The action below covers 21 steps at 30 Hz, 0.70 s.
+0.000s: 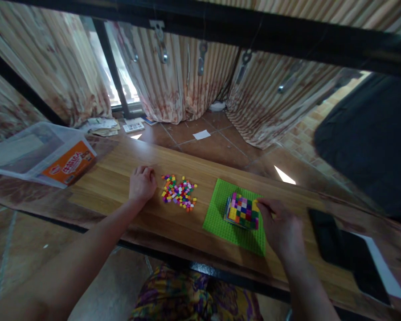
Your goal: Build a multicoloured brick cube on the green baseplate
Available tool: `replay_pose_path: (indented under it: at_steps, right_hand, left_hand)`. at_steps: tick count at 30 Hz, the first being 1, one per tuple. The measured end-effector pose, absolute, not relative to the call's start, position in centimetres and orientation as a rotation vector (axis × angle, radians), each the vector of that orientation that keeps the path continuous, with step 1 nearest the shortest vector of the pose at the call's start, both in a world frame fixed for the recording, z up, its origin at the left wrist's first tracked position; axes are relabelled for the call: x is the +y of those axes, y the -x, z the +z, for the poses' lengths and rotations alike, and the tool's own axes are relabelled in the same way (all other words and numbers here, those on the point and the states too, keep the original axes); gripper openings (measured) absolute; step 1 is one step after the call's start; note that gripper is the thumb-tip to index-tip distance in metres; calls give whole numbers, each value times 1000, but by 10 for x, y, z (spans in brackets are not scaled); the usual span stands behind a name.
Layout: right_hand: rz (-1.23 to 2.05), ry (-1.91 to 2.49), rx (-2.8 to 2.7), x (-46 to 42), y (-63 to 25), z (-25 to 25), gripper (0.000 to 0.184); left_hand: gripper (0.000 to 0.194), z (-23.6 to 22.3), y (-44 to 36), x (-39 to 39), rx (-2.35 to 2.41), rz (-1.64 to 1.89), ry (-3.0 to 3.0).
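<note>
A green studded baseplate (pixel 217 209) lies on the wooden board, bearing a block-shaped build of small multicoloured bricks (pixel 242 209). At the build's right top edge, my right hand (pixel 282 227) pinches a small yellow brick (pixel 255 204) between thumb and fingertip. Whether that brick is pressed down or only touching the build, I cannot tell. My left hand (pixel 142 183) rests on the board with its fingers curled in; what is inside them, if anything, is hidden. Just right of it lies a loose pile of tiny coloured bricks (pixel 179 191).
A clear plastic box (pixel 47 138) with an orange label stands at the far left. Dark flat objects (pixel 330 238) and a white sheet (pixel 381 263) lie at the right. Papers (pixel 103 125) are by the curtains behind, and a black bar (pixel 200 22) crosses above.
</note>
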State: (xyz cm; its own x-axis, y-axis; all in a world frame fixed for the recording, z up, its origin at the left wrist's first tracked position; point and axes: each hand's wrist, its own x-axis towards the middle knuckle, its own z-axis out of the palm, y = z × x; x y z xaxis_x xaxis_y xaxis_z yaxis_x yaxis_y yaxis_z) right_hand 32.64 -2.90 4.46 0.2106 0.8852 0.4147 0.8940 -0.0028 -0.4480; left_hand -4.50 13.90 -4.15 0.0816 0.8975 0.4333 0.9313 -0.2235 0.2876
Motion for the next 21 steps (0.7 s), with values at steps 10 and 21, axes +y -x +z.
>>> replay_pose_path:
  at_steps: [10, 21]
  right_hand:
    - [-13, 1993, -1831, 4, -325, 33, 26]
    - [12, 1938, -1855, 7, -328, 26, 28]
  left_hand:
    - [29, -42, 46, 139, -1938, -834, 2257]
    - [27, -42, 45, 139, -1930, -858, 2263]
